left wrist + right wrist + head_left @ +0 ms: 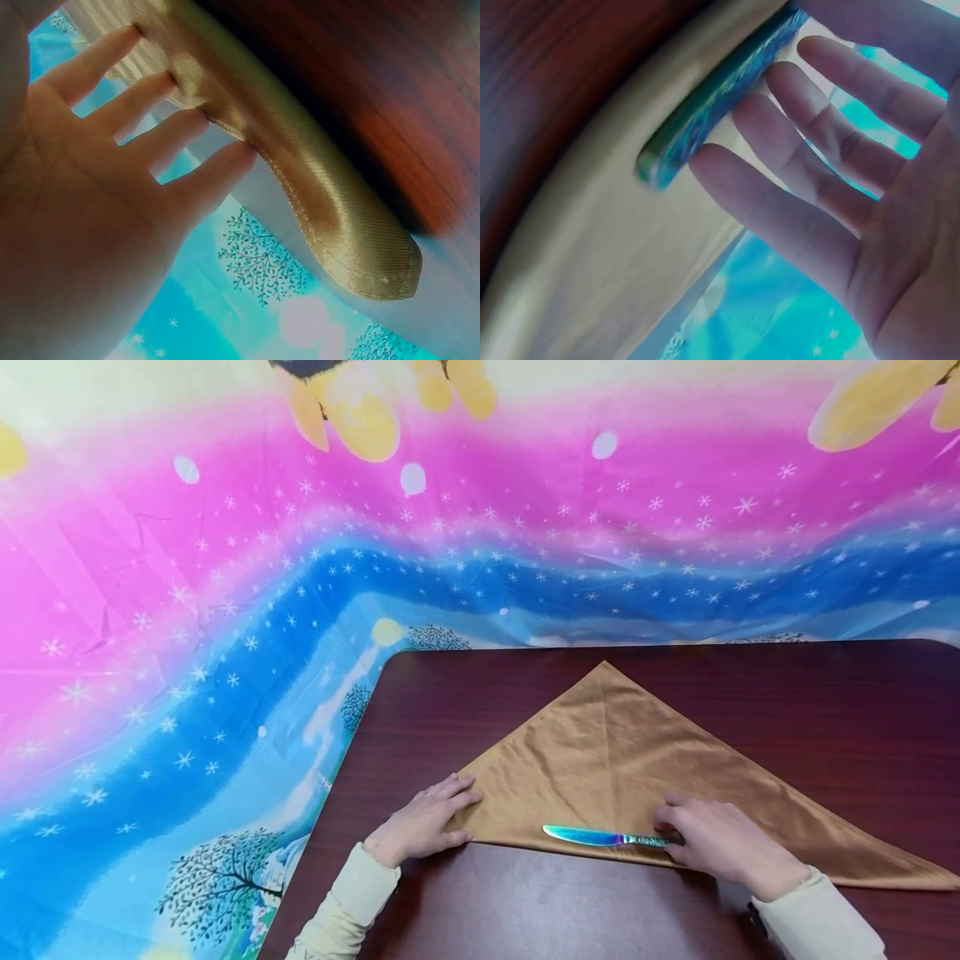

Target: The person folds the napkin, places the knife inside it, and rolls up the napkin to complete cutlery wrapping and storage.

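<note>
A golden-brown satin cloth lies as a large triangle, its peak pointing away and its long edge toward the person. My left hand rests at its left corner, fingers spread. In the left wrist view the fingertips touch the edge of the cloth, whose rounded end is raised. A table knife with a shiny rainbow-coloured blade and patterned handle lies along the long edge, blade to the left. The right hand holds its handle between thumb and fingers; in the right wrist view the fingertips line one side.
The dark reddish-brown table has rounded far corners. Behind and left of it hangs a pink and blue backdrop with snowflakes and trees. The cloth's right corner reaches the right edge of the head view.
</note>
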`<state>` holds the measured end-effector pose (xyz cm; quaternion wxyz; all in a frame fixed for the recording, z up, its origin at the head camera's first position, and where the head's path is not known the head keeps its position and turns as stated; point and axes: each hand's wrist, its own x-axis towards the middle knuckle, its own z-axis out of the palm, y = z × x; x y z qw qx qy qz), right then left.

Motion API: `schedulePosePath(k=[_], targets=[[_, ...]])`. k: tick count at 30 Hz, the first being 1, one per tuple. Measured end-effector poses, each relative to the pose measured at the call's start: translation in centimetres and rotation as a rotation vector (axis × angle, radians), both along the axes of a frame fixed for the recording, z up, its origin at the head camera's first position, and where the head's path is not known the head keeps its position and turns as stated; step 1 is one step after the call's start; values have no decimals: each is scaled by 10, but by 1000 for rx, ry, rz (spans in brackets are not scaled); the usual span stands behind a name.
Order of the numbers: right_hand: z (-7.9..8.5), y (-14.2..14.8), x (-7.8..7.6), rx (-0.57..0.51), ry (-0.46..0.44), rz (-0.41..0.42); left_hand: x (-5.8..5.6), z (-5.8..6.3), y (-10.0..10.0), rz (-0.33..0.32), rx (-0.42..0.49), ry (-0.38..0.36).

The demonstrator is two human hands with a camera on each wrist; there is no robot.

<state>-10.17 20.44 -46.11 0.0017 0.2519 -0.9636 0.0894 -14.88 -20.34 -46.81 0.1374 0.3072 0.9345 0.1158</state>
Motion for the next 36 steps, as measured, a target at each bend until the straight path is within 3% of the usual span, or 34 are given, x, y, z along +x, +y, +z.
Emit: schedulePosePath(k=[3,9,13,20,23,36], targets=[[0,11,0,0,-57,-44,2,1,2,-14,-28,41],[5,41,-4,-12,-212,-207,5,2,7,-119,-53,225],[5,61,-5,-28,-297,-263,6,3,8,-113,-43,171],[-7,70,1,-61,-191,-272,2,6,9,-65,-38,40],[-8,69,1,-64,-198,-279,0,6,8,-49,-22,17],[-9,56,-11,-52,-224,-290,-20,0,-10,-39,54,37]])
